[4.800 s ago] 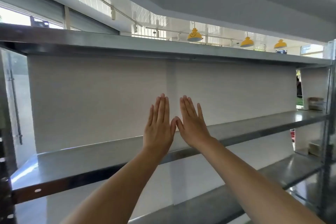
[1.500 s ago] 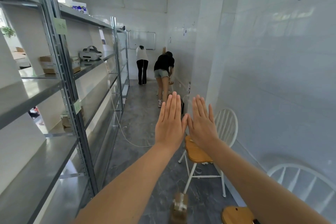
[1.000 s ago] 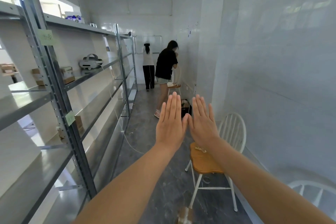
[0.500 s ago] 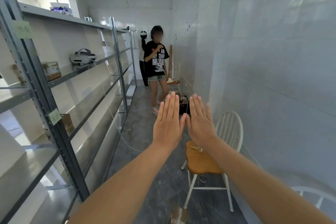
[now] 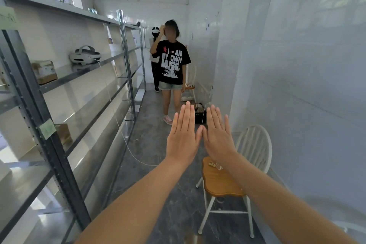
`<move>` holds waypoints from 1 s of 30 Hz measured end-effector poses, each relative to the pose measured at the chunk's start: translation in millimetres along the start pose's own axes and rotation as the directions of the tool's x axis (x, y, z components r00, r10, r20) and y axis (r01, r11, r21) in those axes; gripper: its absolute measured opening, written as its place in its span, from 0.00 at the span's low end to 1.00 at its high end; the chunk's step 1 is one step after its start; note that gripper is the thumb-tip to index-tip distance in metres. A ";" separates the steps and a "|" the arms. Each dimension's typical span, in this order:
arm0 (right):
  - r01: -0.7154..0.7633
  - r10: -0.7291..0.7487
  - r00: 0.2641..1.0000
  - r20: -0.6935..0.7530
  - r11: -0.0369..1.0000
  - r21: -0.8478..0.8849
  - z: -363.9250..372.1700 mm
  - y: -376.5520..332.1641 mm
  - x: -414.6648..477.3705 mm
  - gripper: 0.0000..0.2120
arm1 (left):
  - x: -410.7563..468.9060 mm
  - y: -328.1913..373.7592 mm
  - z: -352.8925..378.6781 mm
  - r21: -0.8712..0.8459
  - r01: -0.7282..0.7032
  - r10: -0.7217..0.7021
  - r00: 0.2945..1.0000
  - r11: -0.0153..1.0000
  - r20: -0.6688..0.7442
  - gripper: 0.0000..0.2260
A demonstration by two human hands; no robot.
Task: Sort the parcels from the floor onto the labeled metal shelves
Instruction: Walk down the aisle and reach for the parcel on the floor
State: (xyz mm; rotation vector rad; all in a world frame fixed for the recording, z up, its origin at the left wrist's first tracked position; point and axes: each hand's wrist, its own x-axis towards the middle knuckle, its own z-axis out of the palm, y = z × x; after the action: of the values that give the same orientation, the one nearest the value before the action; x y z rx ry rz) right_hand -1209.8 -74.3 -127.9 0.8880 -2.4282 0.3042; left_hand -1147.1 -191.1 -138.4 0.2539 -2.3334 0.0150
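Observation:
My left hand (image 5: 183, 136) and my right hand (image 5: 217, 136) are raised flat in front of me, palms forward, thumbs touching, holding nothing. Grey metal shelves (image 5: 83, 73) run along the left wall, with green paper labels (image 5: 47, 128) stuck on the near upright. A cardboard parcel (image 5: 44, 71) sits on the middle shelf and another brown parcel (image 5: 64, 132) on the shelf below it. A dark crate holding brown parcels (image 5: 199, 113) stands on the floor down the aisle, partly hidden by my hands.
A person in a black T-shirt (image 5: 171, 65) stands in the narrow aisle facing me, another person behind. A white chair with a wooden seat (image 5: 221, 182) stands at my right by the tiled wall. A white headset (image 5: 85, 55) lies on the shelf, its cable (image 5: 126, 142) trailing to the floor.
The view swung from facing the shelf to looking down the aisle. The person in black straightened, turned and walked closer. My hands kept the same flat pose.

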 end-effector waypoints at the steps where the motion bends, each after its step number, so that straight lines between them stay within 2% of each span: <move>1: 0.000 0.000 1.000 0.005 1.000 -0.008 4.2 -1.3 6.4 0.30 | 4.9 -5.2 3.8 -0.004 0.001 -0.001 1.000 1.000 -0.001 0.29; 13: -0.054 0.059 0.996 0.071 0.996 -0.072 57.6 -31.3 60.3 0.33 | 36.3 -69.8 55.9 -0.093 -0.026 0.030 0.999 0.995 0.036 0.29; 21: -0.129 0.141 0.981 0.132 0.987 -0.096 88.5 -45.3 64.4 0.31 | 34.2 -95.4 82.9 -0.178 -0.058 0.076 0.992 0.982 0.097 0.29; 30: -0.152 0.164 0.970 0.180 0.985 -0.079 111.2 -47.3 63.4 0.30 | 30.7 -107.4 109.3 -0.205 -0.066 0.092 0.989 0.976 0.117 0.30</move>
State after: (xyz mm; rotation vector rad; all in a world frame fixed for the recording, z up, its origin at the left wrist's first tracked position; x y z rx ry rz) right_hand -1264.6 -185.8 -184.3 0.7249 -2.6725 0.2070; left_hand -1225.3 -311.5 -200.3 0.0618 -2.4478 -0.2023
